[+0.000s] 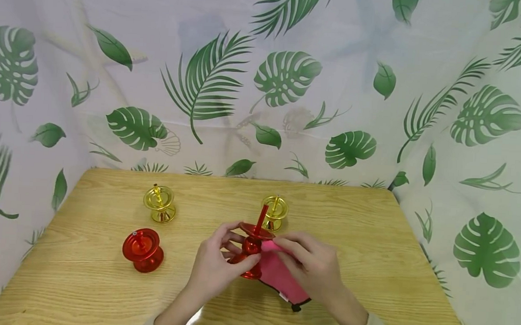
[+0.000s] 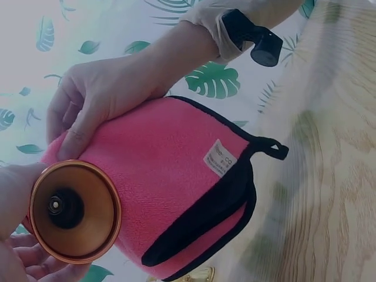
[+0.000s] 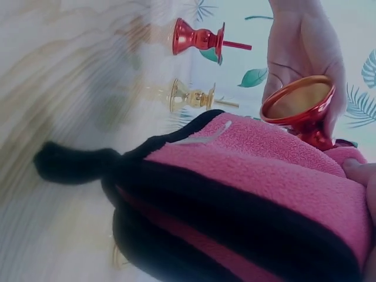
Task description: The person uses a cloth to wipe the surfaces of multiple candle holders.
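A shiny red metal candlestick [image 1: 251,247] with an upright pin is raised over the table, gripped by my left hand [image 1: 213,260] around its stem and base. My right hand [image 1: 319,268] pinches a pink cloth [image 1: 283,276] with black edging and presses it to the candlestick just under the drip dish. In the left wrist view the hollow underside of the candlestick [image 2: 100,220] faces the camera, and the cloth [image 2: 164,153] hangs beside it with a white label. From the right wrist, the cloth [image 3: 264,153] covers part of the candlestick's lower body.
On the wooden table [image 1: 81,285] stand a second red candlestick [image 1: 148,262] at the left, a gold one [image 1: 163,214] behind it, and another gold one [image 1: 271,225] behind my hands. A leaf-patterned curtain [image 1: 225,156] encloses the table's back and sides.
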The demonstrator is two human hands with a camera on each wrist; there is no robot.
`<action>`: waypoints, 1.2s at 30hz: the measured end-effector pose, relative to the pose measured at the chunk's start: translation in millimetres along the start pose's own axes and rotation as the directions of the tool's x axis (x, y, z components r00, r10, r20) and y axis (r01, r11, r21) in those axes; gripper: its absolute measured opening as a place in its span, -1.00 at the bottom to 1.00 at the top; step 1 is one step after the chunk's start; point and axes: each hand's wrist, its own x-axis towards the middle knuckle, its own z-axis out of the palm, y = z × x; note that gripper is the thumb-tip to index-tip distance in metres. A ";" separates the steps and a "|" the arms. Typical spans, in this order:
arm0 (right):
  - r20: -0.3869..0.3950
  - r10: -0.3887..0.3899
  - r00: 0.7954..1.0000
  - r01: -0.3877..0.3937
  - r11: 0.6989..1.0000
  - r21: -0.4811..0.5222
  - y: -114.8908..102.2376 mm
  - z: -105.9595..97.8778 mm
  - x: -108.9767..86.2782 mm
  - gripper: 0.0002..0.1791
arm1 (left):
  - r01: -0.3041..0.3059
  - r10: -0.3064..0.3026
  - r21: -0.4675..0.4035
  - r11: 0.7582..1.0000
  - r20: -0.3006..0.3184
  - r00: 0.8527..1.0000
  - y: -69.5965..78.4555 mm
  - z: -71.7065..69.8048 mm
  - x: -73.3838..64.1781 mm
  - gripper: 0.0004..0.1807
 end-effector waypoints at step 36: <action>0.031 0.065 0.997 -0.065 0.998 0.011 2.9 4.5 -5.0 -0.68 | 0.033 -0.031 -0.140 0.990 0.018 0.999 1.4 -6.8 -0.7 -0.33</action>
